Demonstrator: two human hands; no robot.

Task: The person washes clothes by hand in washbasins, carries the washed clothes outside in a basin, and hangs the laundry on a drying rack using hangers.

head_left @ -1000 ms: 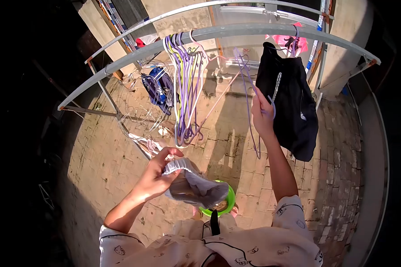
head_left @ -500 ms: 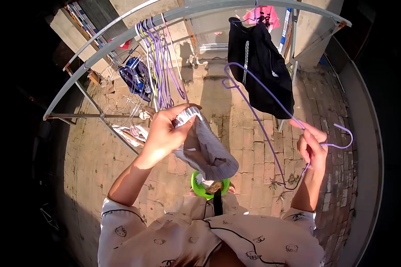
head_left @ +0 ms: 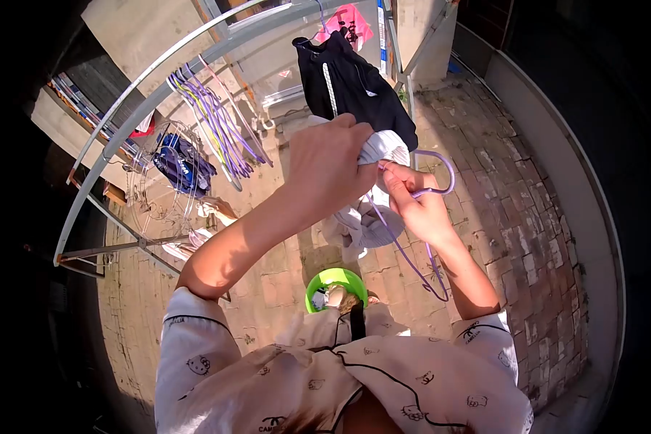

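Fingers closed, my left hand [head_left: 330, 160] grips the gathered waistband of a light grey and white garment [head_left: 385, 147]; the rest of the cloth hangs below. Close beside it, my right hand [head_left: 418, 207] is closed around a purple clothes hanger [head_left: 450, 168]. The hanger's hook sticks out to the right, and its far end points down toward the paving. One part of the hanger is at the garment's opening, but my fingers and the cloth hide how far it goes in. Behind both hands hangs a black garment [head_left: 354, 81] with a white stripe.
A curved metal rail [head_left: 134, 119] carries several purple, white and yellow-green hangers [head_left: 213, 119]. Left of them, a round wire rack [head_left: 141, 199] holds dark blue cloth [head_left: 181, 166]. A green bucket [head_left: 333, 275] with clothes inside stands on the brick paving by my feet.
Both hands have come together: the left moved right with the grey garment, the right moved left with the hanger. The view has turned, so the rail and black garment appear further left.
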